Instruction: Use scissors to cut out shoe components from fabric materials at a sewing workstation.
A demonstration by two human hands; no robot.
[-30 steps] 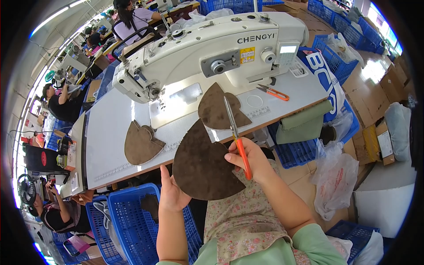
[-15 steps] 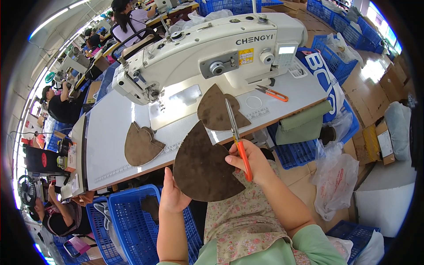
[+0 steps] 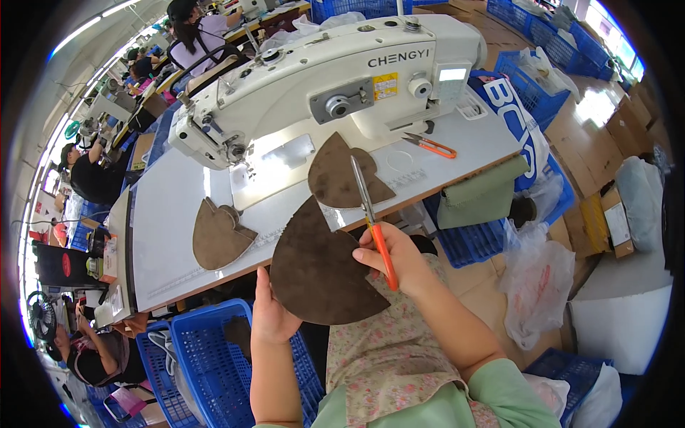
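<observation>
A dark brown, suede-like fabric piece (image 3: pixel 321 267), rounded with a pointed top and a notch at its right, is held in front of the table edge. My left hand (image 3: pixel 275 314) grips its lower left edge, thumb up along the side and the other fingers hidden behind. In my right hand (image 3: pixel 391 257) are scissors (image 3: pixel 364 194) with orange handles, blades pointing up and looking closed. The thumb of that hand also presses the piece's right edge. Two similar brown pieces lie on the table, one on the left (image 3: pixel 221 235) and one behind the blades (image 3: pixel 339 171).
A white sewing machine (image 3: pixel 285 78) stands across the grey table (image 3: pixel 164 242). Orange thread snips (image 3: pixel 432 146) lie at its right. Olive fabric (image 3: pixel 481 192) hangs over the right edge. Blue baskets (image 3: pixel 214 342) stand below left, and a plastic bag (image 3: pixel 535 285) is at the right. Other people sit at the left.
The whole view has shifted slightly, so the machine and table appear a little further left. My hands keep their hold on the brown piece and the scissors.
</observation>
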